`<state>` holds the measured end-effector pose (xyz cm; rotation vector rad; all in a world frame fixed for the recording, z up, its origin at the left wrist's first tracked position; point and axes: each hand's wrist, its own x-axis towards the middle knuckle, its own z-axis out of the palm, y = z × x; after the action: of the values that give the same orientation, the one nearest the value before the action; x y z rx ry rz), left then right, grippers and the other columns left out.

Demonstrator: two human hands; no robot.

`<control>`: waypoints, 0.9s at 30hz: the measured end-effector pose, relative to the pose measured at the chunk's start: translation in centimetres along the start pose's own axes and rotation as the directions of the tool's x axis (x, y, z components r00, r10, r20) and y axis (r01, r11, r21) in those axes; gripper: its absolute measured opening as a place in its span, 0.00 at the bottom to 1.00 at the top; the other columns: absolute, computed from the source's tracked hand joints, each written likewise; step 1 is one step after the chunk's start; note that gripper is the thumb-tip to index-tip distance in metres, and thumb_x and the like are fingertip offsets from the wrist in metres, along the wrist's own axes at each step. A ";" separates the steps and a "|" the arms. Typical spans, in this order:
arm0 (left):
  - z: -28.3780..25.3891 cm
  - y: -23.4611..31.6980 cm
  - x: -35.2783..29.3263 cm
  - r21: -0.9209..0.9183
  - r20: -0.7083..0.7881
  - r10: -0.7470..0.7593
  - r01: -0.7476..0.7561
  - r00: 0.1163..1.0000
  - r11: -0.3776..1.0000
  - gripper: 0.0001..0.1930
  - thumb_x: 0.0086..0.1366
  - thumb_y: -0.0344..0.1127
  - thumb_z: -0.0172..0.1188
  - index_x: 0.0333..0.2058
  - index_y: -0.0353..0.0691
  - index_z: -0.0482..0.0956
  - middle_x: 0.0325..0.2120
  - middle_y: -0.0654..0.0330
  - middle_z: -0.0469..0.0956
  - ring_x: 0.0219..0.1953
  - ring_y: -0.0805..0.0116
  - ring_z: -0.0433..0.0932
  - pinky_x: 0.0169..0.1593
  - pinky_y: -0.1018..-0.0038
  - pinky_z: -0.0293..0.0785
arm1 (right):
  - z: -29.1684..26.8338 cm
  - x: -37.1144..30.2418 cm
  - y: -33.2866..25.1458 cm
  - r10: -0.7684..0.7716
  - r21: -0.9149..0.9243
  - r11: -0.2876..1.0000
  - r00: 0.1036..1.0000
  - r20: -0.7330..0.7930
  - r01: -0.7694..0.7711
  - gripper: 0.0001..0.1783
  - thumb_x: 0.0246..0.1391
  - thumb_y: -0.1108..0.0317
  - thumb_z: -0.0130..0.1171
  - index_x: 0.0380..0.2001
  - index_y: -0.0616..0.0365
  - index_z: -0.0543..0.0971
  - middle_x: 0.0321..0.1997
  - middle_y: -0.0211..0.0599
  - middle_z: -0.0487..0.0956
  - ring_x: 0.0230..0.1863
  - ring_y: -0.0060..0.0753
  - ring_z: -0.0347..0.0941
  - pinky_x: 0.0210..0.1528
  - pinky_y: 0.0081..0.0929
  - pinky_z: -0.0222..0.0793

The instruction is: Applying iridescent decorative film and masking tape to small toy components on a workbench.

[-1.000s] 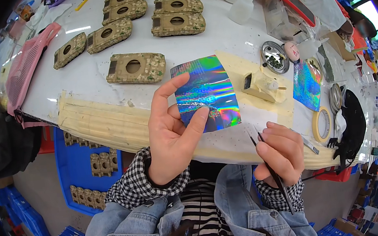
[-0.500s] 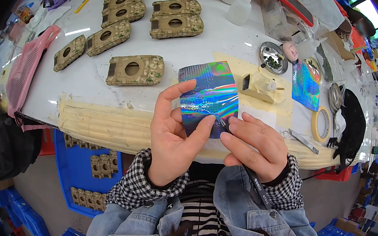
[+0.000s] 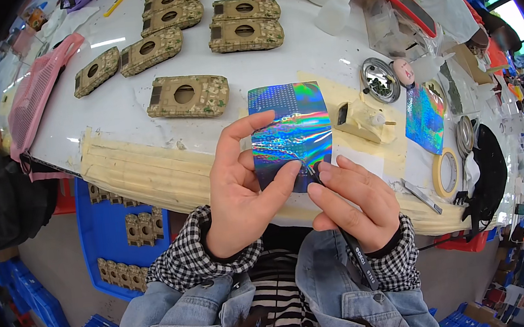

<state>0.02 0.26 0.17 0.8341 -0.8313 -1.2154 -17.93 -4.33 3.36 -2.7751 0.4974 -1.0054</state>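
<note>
My left hand (image 3: pixel 240 194) grips a shiny holographic sheet (image 3: pixel 290 125), bent in a slight curve, between thumb and fingers. Rows of small dots and chain-like marks show on it. In my right hand (image 3: pixel 360 201) is a pair of black tweezers (image 3: pixel 363 266), the tips at the sheet's lower edge beside my left thumb. Whether the tips pinch anything is too small to tell. Beyond the sheet lies a camouflaged model tank hull (image 3: pixel 188 96) with a round opening on top. A cream-coloured model part (image 3: pixel 365 122) with a thin barrel stands just right of the sheet.
Several more camouflaged hulls (image 3: pixel 245 34) stand farther back. Rightward are a round metal dish (image 3: pixel 381 81) of dark bits, a second holographic sheet (image 3: pixel 424 122), a tape roll (image 3: pixel 446 173) and a cutter knife (image 3: pixel 421 196). A blue tray (image 3: pixel 105 224) of hulls sits below left.
The sheet has tilted slightly in my left hand, so its bright reflections shift. Both hands keep nearly the same place and grip.
</note>
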 end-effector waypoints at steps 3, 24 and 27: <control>0.1 -0.1 0.0 -0.012 -0.005 0.013 -0.013 1.000 1.000 0.30 0.60 0.17 0.56 0.59 0.35 0.55 0.44 0.51 0.78 0.48 0.71 0.77 0.51 0.78 0.72 | -0.1 0.1 0.0 0.002 -0.004 1.000 1.000 0.004 -0.002 0.21 0.47 0.58 0.66 0.42 0.59 0.81 0.39 0.43 0.79 0.42 0.42 0.79 0.49 0.39 0.77; 0.1 0.1 0.0 -0.006 -0.013 -0.017 0.017 1.000 1.000 0.31 0.60 0.17 0.56 0.60 0.35 0.55 0.43 0.52 0.79 0.46 0.72 0.77 0.49 0.80 0.73 | 0.1 0.0 0.1 -0.029 -0.008 1.000 1.000 0.006 0.029 0.20 0.49 0.59 0.65 0.42 0.62 0.80 0.40 0.44 0.79 0.41 0.41 0.79 0.48 0.38 0.78; 0.1 0.0 0.0 -0.009 -0.015 -0.005 0.005 1.000 1.000 0.31 0.60 0.17 0.56 0.60 0.35 0.55 0.43 0.52 0.79 0.46 0.72 0.78 0.49 0.79 0.73 | 0.1 0.0 0.0 -0.011 0.003 1.000 1.000 0.005 0.011 0.21 0.48 0.59 0.65 0.42 0.62 0.80 0.40 0.45 0.79 0.41 0.41 0.79 0.48 0.38 0.78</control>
<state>-0.07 0.22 0.28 0.8381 -0.8114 -1.2152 -17.87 -4.34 3.26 -2.7804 0.4803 -1.0004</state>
